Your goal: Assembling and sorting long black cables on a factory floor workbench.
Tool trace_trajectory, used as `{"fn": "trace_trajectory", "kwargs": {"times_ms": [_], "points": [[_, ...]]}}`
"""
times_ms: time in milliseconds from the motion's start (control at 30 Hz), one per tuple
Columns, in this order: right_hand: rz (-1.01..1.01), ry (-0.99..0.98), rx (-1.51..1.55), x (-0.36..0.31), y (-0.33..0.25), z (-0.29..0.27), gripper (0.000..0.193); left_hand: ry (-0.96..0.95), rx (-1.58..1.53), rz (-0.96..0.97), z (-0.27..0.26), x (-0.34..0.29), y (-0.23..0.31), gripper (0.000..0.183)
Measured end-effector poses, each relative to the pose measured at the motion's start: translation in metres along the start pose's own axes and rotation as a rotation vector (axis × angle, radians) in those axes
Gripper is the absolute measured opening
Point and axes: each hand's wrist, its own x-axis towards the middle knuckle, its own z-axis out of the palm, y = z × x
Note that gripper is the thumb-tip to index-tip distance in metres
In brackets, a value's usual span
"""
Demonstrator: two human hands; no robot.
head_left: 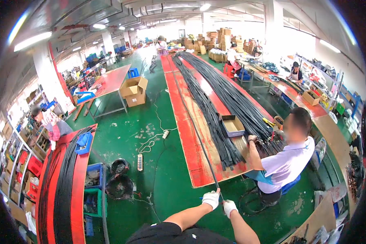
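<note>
A long thin black cable [202, 146] runs down the left part of the red-topped table [182, 134] and past its near edge to my hands. My left hand [210, 199], in a white glove with a bare fingertip showing, is closed round it just off the table corner. Close by on the right, my right hand [229, 207], also white-gloved, has its fingers closed at the cable's near end; the exact grip is too small to see. A small blue tip sticks out beside my left hand. Thick bundles of black cables [205, 110] lie lengthwise on the table.
A person [282, 154] sits at the table's right side, hands at the cable ends near an open carton [232, 125]. On the left, another red table [79, 179] bears black strands and a blue bin [83, 143]. Black tubs [120, 186] and a power strip [140, 162] are on the green floor.
</note>
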Motion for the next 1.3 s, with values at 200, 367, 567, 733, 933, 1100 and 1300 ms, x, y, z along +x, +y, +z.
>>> {"fn": "trace_trajectory", "kwargs": {"times_ms": [200, 367, 567, 733, 933, 1100, 1300], "points": [[0.131, -0.075, 0.082, -0.057, -0.024, 0.012, 0.025, -0.06, -0.058, -0.018, -0.015, 0.0, -0.028, 0.07], [0.169, 0.0, 0.177, -0.106, 0.016, -0.008, 0.026, -0.056, -0.135, 0.006, -0.015, -0.007, -0.021, 0.073], [-0.031, 0.215, -0.048, -0.089, 0.046, 0.01, 0.033, -0.218, -0.142, 0.057, -0.022, 0.0, -0.028, 0.076], [-0.009, 0.228, -0.101, -0.076, 0.028, 0.026, 0.034, -0.201, -0.131, 0.094, -0.019, -0.016, -0.036, 0.07], [-0.103, 0.163, -0.046, 0.016, 0.003, 0.026, 0.029, -0.154, -0.139, 0.121, -0.017, -0.004, -0.022, 0.071], [-0.04, 0.002, 0.086, 0.042, -0.03, 0.036, 0.025, -0.147, -0.108, 0.07, -0.003, 0.009, -0.035, 0.079], [-0.159, -0.044, -0.039, 0.095, -0.033, 0.013, 0.029, -0.15, -0.105, -0.048, 0.01, 0.042, -0.011, 0.067]]}}
